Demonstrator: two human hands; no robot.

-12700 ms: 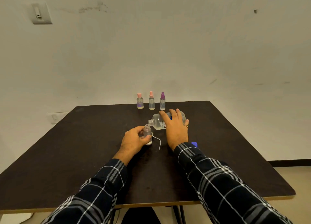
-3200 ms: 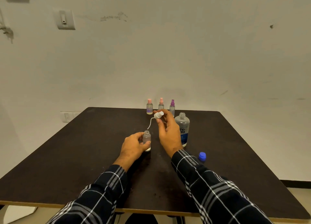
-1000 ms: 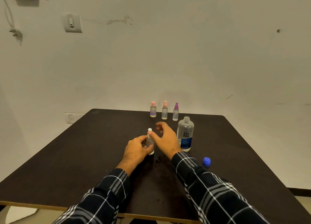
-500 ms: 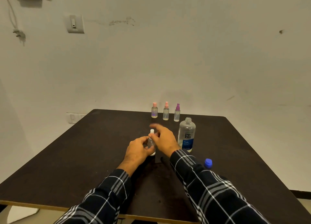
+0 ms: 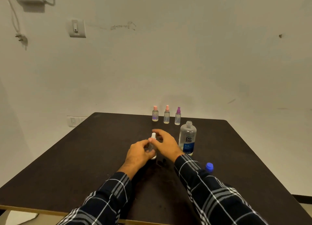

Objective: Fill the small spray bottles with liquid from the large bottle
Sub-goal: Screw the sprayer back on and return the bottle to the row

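Meanwhile: small spray bottle held upright at table centre

The small spray bottle (image 5: 153, 146) was gripped around its body by the curled fingers (image 5: 148, 151) of the left hand (image 5: 138, 154). Its white spray head (image 5: 153, 135) was pinched loosely by the right hand (image 5: 166, 145), whose blurred fingers could not be read clearly. Both plaid sleeves (image 5: 217, 199) were cut off below. The large bottle (image 5: 187, 137) stood uncapped just beside, its blue cap (image 5: 209, 166) lying near the right forearm.

Plain indoor room, bare work setup.
Dark square surface (image 5: 84, 165) pushed to scuffed off-white wall (image 5: 185, 64); wall switch (image 5: 76, 28), low socket (image 5: 73, 121), dangling cord (image 5: 16, 25) below mounted box at upper left.
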